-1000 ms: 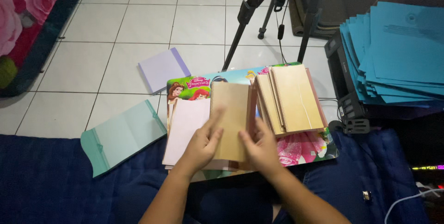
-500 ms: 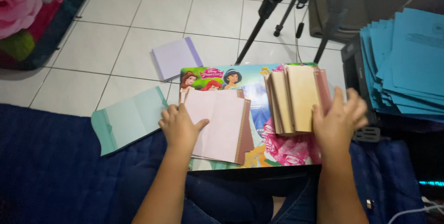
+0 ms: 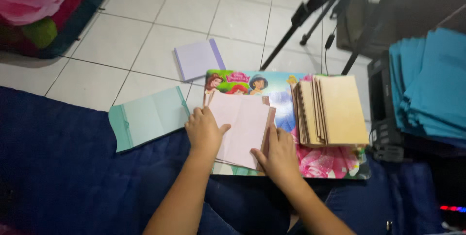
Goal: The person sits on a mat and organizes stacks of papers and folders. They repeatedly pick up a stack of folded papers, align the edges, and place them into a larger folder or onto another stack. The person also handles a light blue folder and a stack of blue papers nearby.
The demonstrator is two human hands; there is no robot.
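My left hand (image 3: 204, 130) rests flat on the left edge of a pale pink unfolded paper sheet (image 3: 245, 125). At that sheet's lower right edge, my right hand (image 3: 276, 152) presses down with its fingers apart. The pink sheet lies on a colourful cartoon-printed board (image 3: 252, 82) across my lap. A stack of tan folded paper envelopes (image 3: 332, 111) sits on the board just right of the pink sheet. Neither hand grips anything.
A teal paper sheet (image 3: 148, 118) lies left of the board, half on the dark blue blanket (image 3: 58, 167). A lilac sheet (image 3: 196, 58) lies on the white tiled floor. Blue papers (image 3: 432, 87) are piled at right over a black device. Tripod legs (image 3: 310, 11) stand behind.
A tan envelope that both hands held went onto the stack at right. My right hand then came back from the stack to the pink sheet; the left stays on its left edge.
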